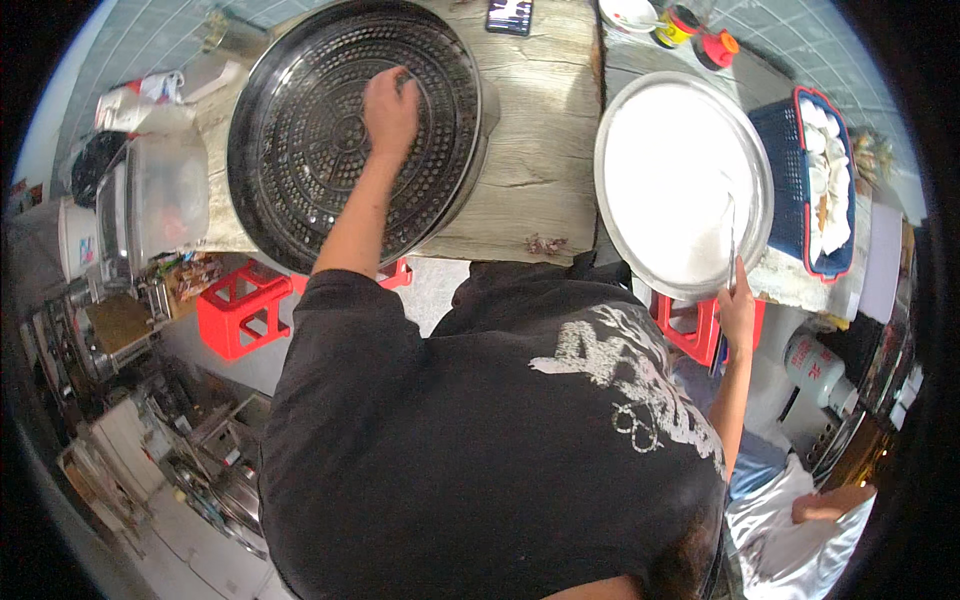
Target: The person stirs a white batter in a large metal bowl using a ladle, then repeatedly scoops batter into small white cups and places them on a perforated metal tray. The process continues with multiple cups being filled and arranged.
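My left hand (391, 112) hangs over a large round perforated steamer tray (300, 142) on the left of the wood-grain table. Its fingers are curled; whether anything small is between them is hard to make out. In my right hand (736, 304) is the thin handle of a metal utensil (733, 232), whose far end reaches into a wide metal basin (609, 225). The white contents (675, 165) of the basin are overexposed, so their texture is hidden. The basin lies near the table's front edge.
A blue basket (780, 180) of white items stands right of the basin. Behind lie a phone (510, 15), a white bowl (628, 13) and jars (677, 28). Clear plastic box (169, 195) at left; red stools (240, 311) below. Part of another person (787, 532) shows lower right.
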Demonstrator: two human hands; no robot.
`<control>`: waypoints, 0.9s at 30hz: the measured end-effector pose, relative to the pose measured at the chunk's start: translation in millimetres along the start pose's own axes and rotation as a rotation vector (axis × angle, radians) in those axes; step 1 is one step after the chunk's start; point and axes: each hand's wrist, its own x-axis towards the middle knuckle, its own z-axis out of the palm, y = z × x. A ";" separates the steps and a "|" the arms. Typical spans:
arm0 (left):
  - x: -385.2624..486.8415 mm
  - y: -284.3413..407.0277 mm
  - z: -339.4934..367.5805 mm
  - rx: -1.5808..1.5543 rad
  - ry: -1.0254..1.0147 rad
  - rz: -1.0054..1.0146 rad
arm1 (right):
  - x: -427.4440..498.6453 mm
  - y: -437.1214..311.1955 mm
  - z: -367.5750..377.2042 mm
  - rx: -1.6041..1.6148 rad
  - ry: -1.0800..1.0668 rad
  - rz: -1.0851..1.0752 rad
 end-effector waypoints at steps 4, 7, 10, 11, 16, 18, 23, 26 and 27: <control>-41.5 -97.3 -34.1 0.498 -0.207 -0.255 | -4.1 -5.2 -0.2 0.036 -0.018 0.003; -70.9 -124.6 -23.7 0.579 -0.295 -0.315 | -7.9 -15.9 -0.9 0.042 -0.034 0.035; -82.0 -133.8 -12.5 0.591 -0.305 -0.324 | -12.2 -22.0 -3.5 0.066 -0.081 0.117; -83.1 -135.2 -10.4 0.590 -0.293 -0.313 | -11.8 -22.2 -3.9 0.002 -0.054 0.091; -83.0 -138.9 -7.4 0.638 -0.370 -0.352 | -2.8 -15.1 2.2 -0.127 0.012 0.007; -77.8 -138.0 -8.4 0.666 -0.409 -0.345 | 1.5 -12.6 6.3 -0.122 0.045 -0.183; -42.4 -104.1 3.8 0.292 -0.537 -0.355 | 2.6 -15.2 -0.4 -0.234 0.033 -0.023; -41.5 -37.0 33.0 -0.502 -0.640 -0.471 | -13.3 -22.2 -13.5 -0.277 0.074 -0.029; -40.9 -12.9 38.0 -0.718 -0.708 -0.518 | -19.6 -25.6 -18.1 -0.270 0.095 -0.052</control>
